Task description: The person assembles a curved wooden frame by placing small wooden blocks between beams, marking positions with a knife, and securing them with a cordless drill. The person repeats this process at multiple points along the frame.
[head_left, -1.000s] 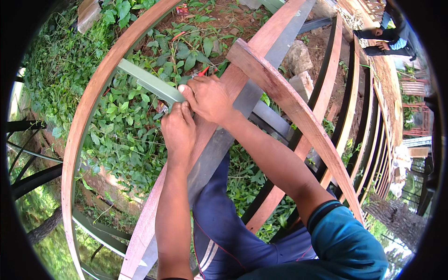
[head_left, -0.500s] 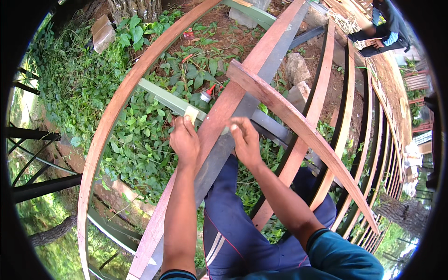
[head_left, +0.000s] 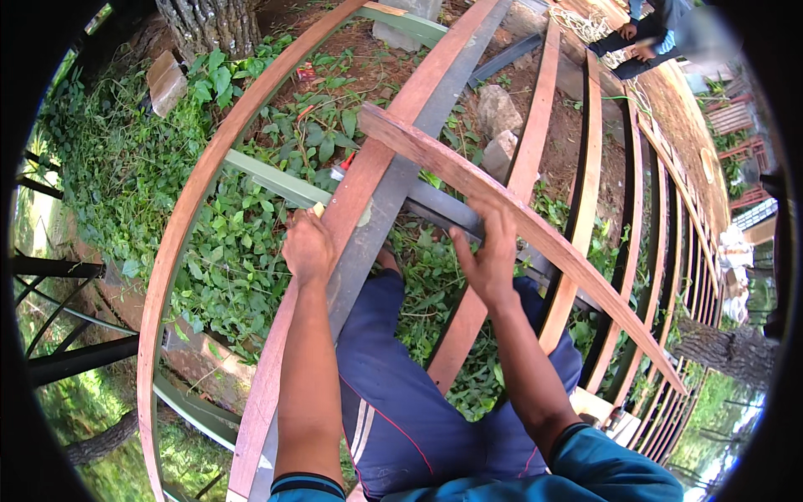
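Observation:
A small pale yellow block point(head_left: 319, 209) shows at the fingertips of my left hand point(head_left: 308, 244), which is closed on it. That hand rests beside a reddish wooden beam point(head_left: 347, 201) backed by a dark metal bar point(head_left: 383, 209), where a green metal crosspiece point(head_left: 272, 180) meets it. My right hand point(head_left: 492, 255) is raised with thumb and fingers apart and nothing visible in it; its fingertips are slightly blurred. It is nearest to a reddish wooden board point(head_left: 468, 171) lying slantwise across the beams. Whether the fingers touch this board, I cannot tell.
A curved wooden rail point(head_left: 196, 184) bounds the frame at left. Several spaced slats point(head_left: 577, 176) run along the right. Leafy plants point(head_left: 226, 268) grow beneath, with rocks point(head_left: 500, 125) and a red-tipped bottle point(head_left: 341, 166) among them. Another person point(head_left: 640, 42) is at the far right.
My right hand has moved right, away from the beam, toward the slanting board, and its fingers have spread. My left hand still holds the pale block, which shows less. The view has shifted.

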A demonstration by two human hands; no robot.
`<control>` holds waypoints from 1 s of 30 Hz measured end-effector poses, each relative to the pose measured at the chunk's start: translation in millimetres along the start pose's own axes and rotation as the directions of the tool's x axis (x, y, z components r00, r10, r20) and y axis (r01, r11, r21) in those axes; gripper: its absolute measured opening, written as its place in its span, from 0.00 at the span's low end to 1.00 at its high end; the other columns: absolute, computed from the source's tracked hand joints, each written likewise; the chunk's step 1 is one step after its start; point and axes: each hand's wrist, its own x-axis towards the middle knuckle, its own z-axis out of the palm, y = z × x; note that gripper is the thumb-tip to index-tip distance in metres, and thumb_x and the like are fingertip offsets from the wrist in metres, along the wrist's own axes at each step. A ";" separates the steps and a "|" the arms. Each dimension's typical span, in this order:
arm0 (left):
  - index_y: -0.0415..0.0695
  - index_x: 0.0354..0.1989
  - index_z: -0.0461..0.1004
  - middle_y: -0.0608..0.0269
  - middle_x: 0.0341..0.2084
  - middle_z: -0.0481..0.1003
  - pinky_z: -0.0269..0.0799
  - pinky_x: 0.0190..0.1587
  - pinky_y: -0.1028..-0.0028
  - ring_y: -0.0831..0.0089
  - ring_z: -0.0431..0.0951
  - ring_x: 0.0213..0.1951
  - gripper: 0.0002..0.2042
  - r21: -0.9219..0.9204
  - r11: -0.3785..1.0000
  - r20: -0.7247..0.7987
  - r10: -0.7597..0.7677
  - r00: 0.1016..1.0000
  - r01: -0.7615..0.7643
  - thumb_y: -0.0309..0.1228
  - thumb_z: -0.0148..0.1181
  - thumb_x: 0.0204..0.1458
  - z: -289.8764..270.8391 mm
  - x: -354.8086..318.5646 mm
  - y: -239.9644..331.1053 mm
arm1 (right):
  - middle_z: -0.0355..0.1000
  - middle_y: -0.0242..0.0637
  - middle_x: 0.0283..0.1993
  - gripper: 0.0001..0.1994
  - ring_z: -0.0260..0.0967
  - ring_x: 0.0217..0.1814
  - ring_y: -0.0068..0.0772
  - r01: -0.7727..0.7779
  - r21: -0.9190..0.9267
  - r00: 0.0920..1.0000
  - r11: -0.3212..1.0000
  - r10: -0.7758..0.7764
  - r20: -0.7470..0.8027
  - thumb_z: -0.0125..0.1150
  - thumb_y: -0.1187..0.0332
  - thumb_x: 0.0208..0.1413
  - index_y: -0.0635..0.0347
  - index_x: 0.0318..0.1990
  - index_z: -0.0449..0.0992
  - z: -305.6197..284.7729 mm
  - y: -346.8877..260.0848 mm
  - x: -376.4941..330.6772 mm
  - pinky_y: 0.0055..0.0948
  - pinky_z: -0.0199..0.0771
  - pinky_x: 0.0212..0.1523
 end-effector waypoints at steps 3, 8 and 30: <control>0.38 0.45 0.76 0.37 0.36 0.82 0.78 0.46 0.45 0.39 0.83 0.42 0.19 0.003 1.000 0.028 0.002 1.000 -0.002 0.41 0.44 0.71 5.1 1.8 -3.3 | 0.65 0.44 0.70 0.40 0.61 0.73 0.49 0.010 -0.320 0.998 0.947 0.010 0.062 0.78 0.63 0.47 0.56 0.68 0.66 -31.4 63.3 42.4 0.52 0.57 0.71; 0.38 0.46 0.76 0.37 0.37 0.82 0.77 0.49 0.44 0.38 0.83 0.43 0.20 -0.004 1.000 0.046 -0.003 0.999 0.003 0.42 0.43 0.71 7.9 4.0 -8.2 | 0.79 0.54 0.38 0.19 0.78 0.44 0.65 0.072 -0.439 0.825 0.896 0.194 0.530 0.70 0.58 0.56 0.57 0.48 0.70 -39.9 108.4 49.8 0.58 0.76 0.43; 0.36 0.42 0.77 0.37 0.35 0.81 0.78 0.49 0.47 0.42 0.83 0.42 0.19 -0.065 0.997 -0.088 0.045 0.995 -0.051 0.43 0.52 0.66 22.5 -0.3 -21.0 | 0.75 0.58 0.28 0.19 0.78 0.36 0.64 0.099 -0.293 0.809 0.951 0.095 0.580 0.71 0.59 0.58 0.66 0.41 0.70 -30.7 110.8 39.7 0.48 0.76 0.35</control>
